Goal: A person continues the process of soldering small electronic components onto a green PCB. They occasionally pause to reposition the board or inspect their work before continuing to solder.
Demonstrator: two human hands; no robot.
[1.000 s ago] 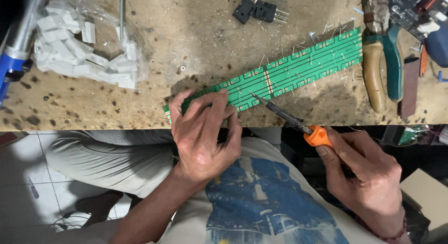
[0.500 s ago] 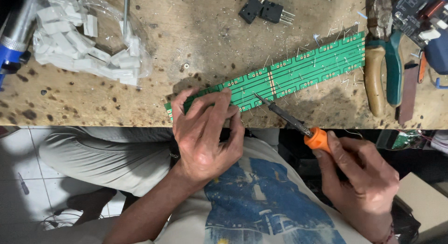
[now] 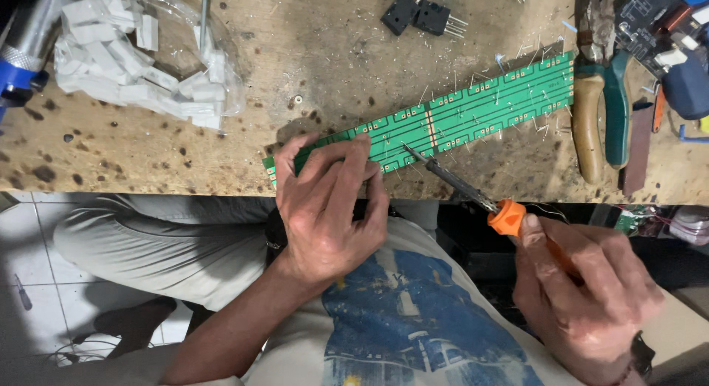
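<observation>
**Iron tip on a long green board at the worktop's near edge**

The left hand (image 3: 325,209) presses flat on the near end of the green circuit board (image 3: 473,113), which lies slantwise toward the far right corner. The right hand (image 3: 583,290) is closed around the soldering iron (image 3: 473,190), tip touching the board. The board looks light, thin, stiff but flexible lengthwise, prickly with leads; best held by its edges. Pliers (image 3: 598,113) lie beside its far end.

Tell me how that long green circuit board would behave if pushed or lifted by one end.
The green circuit board is long, narrow and thin, so it would likely flex slightly when lifted by one end. It looks light and, lying flat, should slide rather than roll; the left hand presses it down. Fine wire leads sticking up could bend or prick.
</observation>
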